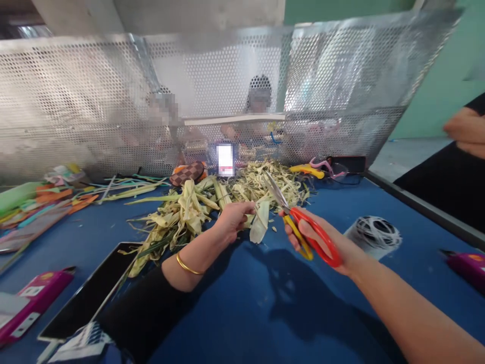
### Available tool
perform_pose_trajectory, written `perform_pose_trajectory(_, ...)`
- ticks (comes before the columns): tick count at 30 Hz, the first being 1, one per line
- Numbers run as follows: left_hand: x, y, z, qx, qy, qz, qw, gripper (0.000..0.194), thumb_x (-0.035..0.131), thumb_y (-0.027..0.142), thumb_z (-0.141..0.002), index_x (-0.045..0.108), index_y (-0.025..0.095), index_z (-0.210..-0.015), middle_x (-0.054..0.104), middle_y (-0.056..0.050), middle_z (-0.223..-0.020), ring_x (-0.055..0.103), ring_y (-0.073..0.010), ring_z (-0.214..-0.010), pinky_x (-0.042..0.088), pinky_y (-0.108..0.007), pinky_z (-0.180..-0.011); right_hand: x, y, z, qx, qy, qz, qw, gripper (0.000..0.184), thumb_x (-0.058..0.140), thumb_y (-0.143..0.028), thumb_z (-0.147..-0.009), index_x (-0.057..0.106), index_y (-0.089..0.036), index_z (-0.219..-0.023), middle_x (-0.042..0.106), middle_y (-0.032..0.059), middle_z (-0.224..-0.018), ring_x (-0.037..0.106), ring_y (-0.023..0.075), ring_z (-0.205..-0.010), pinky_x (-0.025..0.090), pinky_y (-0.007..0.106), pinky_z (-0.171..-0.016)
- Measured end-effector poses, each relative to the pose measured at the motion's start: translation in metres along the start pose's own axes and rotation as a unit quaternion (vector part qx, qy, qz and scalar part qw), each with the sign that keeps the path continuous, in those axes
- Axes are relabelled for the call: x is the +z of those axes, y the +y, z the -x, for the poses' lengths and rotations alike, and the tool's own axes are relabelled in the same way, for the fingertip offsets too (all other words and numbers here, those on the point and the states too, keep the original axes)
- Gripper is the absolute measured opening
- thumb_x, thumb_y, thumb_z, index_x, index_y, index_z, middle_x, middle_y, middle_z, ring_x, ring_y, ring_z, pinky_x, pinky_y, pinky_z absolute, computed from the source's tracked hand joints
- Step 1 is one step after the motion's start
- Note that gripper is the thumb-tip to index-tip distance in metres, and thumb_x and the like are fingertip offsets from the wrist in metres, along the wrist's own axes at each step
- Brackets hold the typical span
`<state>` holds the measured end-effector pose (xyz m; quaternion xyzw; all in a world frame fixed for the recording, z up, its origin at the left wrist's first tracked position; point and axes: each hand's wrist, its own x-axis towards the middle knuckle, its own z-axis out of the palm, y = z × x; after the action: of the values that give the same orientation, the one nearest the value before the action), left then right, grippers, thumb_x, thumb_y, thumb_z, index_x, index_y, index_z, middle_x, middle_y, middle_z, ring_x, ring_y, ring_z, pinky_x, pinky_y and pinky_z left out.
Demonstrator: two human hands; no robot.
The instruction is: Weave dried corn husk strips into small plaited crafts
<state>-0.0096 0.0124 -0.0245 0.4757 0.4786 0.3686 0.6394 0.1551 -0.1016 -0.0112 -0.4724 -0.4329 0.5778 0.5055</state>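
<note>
My left hand (233,220) is closed on a pale green folded leaf piece (261,222), holding it above the blue table (235,308). My right hand (322,237) grips scissors (303,222) with one red and one yellow handle, their blades open and pointing up-left beside the leaf piece. Just behind both hands lies a heap of palm-leaf strips and trimmings (212,202).
A dark tablet (91,290) lies front left, with a pink box (30,303) beside it. A spool of white wire (373,232) stands to the right, another pink item (468,263) at the far right. A perforated metal screen (113,101) closes the back; people sit behind it. A person's arm (466,131) shows at the right edge.
</note>
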Motion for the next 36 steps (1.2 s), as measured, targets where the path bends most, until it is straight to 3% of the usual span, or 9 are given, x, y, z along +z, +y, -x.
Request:
perform_pose_trajectory(5, -0.006, 0.000, -0.009, -0.002, -0.007, -0.021, 1.000, 0.023, 0.064, 0.031, -0.070, 0.054, 0.013, -0.059, 0.041, 0.005, -0.048, 0.018, -0.0017, -0.038, 0.007, -0.020, -0.038, -0.018, 0.008, 0.005, 0.019, -0.006, 0.081, 0.997, 0.061, 0.068, -0.063, -0.063, 0.056, -0.020, -0.105, 0.055, -0.0008, -0.067, 0.046, 0.0095, -0.045, 0.039, 0.022, -0.039)
perform_pose_trajectory(10, -0.007, 0.004, -0.007, 0.015, 0.015, -0.008, 1.000, 0.028, 0.061, 0.032, -0.075, 0.050, 0.015, -0.055, 0.025, 0.009, -0.039, 0.014, -0.0023, -0.036, 0.007, -0.022, -0.038, -0.017, 0.013, 0.003, 0.068, -0.010, 0.104, 0.992, 0.062, 0.070, -0.064, -0.060, 0.059, -0.018, -0.100, 0.049, -0.0037, -0.052, 0.042, 0.0087, -0.037, 0.034, 0.021, -0.033)
perform_pose_trajectory(13, -0.005, 0.004, -0.005, 0.021, 0.004, 0.003, 1.000, 0.027, 0.063, 0.031, -0.074, 0.051, 0.015, -0.055, 0.029, 0.008, -0.040, 0.015, -0.0023, -0.036, 0.007, -0.022, -0.039, -0.012, 0.016, 0.001, 0.081, 0.001, 0.111, 0.990, 0.061, 0.071, -0.066, -0.055, 0.060, -0.019, -0.093, 0.045, -0.0058, -0.045, 0.038, 0.0080, -0.033, 0.030, 0.020, -0.030)
perform_pose_trajectory(17, 0.000, 0.002, 0.000, 0.014, -0.007, 0.000, 1.000, 0.024, 0.061, 0.031, -0.073, 0.055, 0.014, -0.057, 0.039, 0.006, -0.043, 0.017, -0.0023, -0.036, 0.007, -0.022, -0.040, -0.006, 0.016, 0.000, 0.087, -0.003, 0.127, 0.988, 0.048, 0.073, -0.060, -0.056, 0.060, -0.020, -0.079, 0.040, -0.0082, -0.038, 0.036, 0.0070, -0.031, 0.028, 0.018, -0.029)
perform_pose_trajectory(25, 0.008, -0.004, 0.006, -0.025, -0.033, -0.010, 0.999, 0.028, 0.062, 0.034, -0.073, 0.057, 0.014, -0.053, 0.024, 0.009, -0.037, 0.015, -0.0028, -0.036, 0.009, -0.023, -0.041, -0.003, 0.020, -0.004, 0.070, 0.049, 0.111, 0.990, 0.048, 0.077, -0.053, -0.055, 0.063, -0.018, -0.084, 0.048, -0.0061, -0.052, 0.039, 0.0056, -0.034, 0.030, 0.020, -0.031)
perform_pose_trajectory(32, 0.008, -0.003, 0.007, -0.030, -0.048, -0.005, 0.998, 0.029, 0.062, 0.033, -0.074, 0.058, 0.014, -0.053, 0.024, 0.009, -0.035, 0.016, -0.0028, -0.035, 0.010, -0.023, -0.041, -0.005, 0.026, -0.006, 0.064, 0.047, 0.100, 0.992, 0.048, 0.075, -0.058, -0.055, 0.064, -0.018, -0.078, 0.042, -0.0069, -0.051, 0.034, 0.0043, -0.035, 0.024, 0.020, -0.030)
perform_pose_trajectory(36, 0.009, -0.001, 0.008, -0.033, -0.051, -0.005, 0.998, 0.028, 0.061, 0.033, -0.076, 0.057, 0.015, -0.055, 0.024, 0.009, -0.034, 0.015, -0.0029, -0.034, 0.010, -0.022, -0.040, -0.004, 0.029, -0.006, 0.034, 0.028, 0.114, 0.993, 0.046, 0.069, -0.062, -0.062, 0.058, -0.018, -0.069, 0.034, -0.0089, -0.045, 0.029, 0.0036, -0.034, 0.021, 0.019, -0.032)
